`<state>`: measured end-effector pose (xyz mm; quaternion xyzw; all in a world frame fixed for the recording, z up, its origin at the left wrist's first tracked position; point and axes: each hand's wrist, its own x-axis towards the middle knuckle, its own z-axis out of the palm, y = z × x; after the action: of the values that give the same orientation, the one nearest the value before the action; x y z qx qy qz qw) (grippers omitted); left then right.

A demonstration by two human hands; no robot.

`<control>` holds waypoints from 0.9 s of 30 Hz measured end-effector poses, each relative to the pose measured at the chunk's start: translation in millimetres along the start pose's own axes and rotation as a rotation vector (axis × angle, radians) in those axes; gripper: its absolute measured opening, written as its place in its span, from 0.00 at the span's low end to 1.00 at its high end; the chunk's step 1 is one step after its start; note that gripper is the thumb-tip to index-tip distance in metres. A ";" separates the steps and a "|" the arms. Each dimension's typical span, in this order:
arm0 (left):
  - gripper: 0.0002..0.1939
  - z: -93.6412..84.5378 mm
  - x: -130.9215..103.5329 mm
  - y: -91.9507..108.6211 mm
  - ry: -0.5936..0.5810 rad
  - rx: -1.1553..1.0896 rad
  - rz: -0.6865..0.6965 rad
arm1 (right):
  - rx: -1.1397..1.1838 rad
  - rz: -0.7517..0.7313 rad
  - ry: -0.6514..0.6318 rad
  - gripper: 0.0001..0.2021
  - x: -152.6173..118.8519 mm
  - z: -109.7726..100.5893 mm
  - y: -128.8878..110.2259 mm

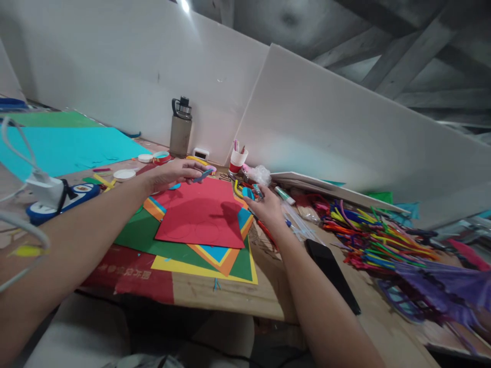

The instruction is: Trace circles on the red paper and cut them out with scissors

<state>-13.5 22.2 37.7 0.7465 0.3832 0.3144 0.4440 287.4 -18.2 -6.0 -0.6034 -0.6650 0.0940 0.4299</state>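
My left hand (178, 173) is raised over the back left of a red sheet (203, 209), its fingers closed on a small blue piece (203, 176). Faint circle outlines show near the red sheet's front edge. Beneath it lie green (146, 230), yellow (245, 273), orange and blue sheets. To the right of the stack, my right hand (266, 204) has its thumb apart from the fingers, around a small light-blue and white item (258, 191) that is too small to name. A blue round piece (248, 193) is beside the right thumb.
A bottle (180, 128) and a cup of pens (238, 159) stand at the back. A glue stick (284, 196), black phone (332, 273) and colourful pipe cleaners (379, 235) lie right. Left are a power strip (80, 197) and a large cyan sheet (76, 145).
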 end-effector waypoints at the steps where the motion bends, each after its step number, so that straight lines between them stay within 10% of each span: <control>1: 0.28 0.0 -0.3 0.3 -0.010 0.004 -0.001 | -0.001 0.005 0.000 0.28 -0.1 0.6 0.1; 18: 0.22 25.1 -5.2 8.6 -0.405 0.236 0.043 | -0.048 -0.073 -0.029 0.25 -7.2 4.5 -6.8; 27: 0.24 41.0 -6.8 16.3 -0.321 0.285 0.098 | -0.064 -0.066 -0.046 0.26 -5.8 4.5 -6.1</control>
<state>21.0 -6.0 34.8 0.8599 0.3113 0.1557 0.3735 279.4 -23.1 -7.5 -0.5924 -0.6969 0.0724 0.3976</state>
